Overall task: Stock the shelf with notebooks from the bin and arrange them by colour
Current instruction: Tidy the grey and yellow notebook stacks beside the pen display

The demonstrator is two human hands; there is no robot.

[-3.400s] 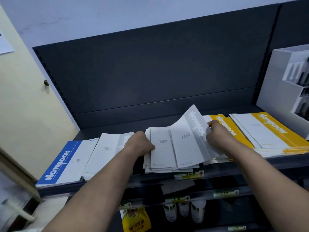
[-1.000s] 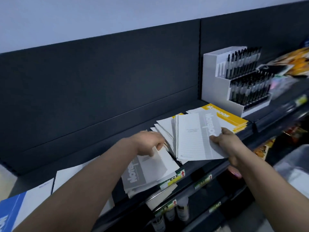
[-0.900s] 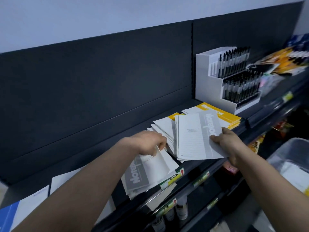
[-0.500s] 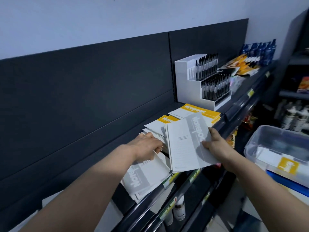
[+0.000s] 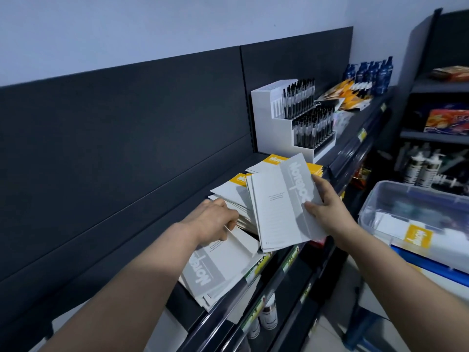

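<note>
Grey notebooks (image 5: 281, 201) are in my right hand (image 5: 327, 207), a thin bundle held over the front edge of the shelf (image 5: 352, 146). My thumb pinches on the cover near its right side and my fingers are beneath. They look light and bendy, with smooth covers, so I think they may slide apart; better to hold them near the spine. My left hand (image 5: 213, 222) curls its fingers on the far edge of the grey pile (image 5: 215, 265) lying on the shelf. The fanned yellow notebooks (image 5: 238, 179) just behind leave little room. Farther stands the white pen display (image 5: 291, 118), and the plastic bin (image 5: 411, 199) is near on the right.
</note>
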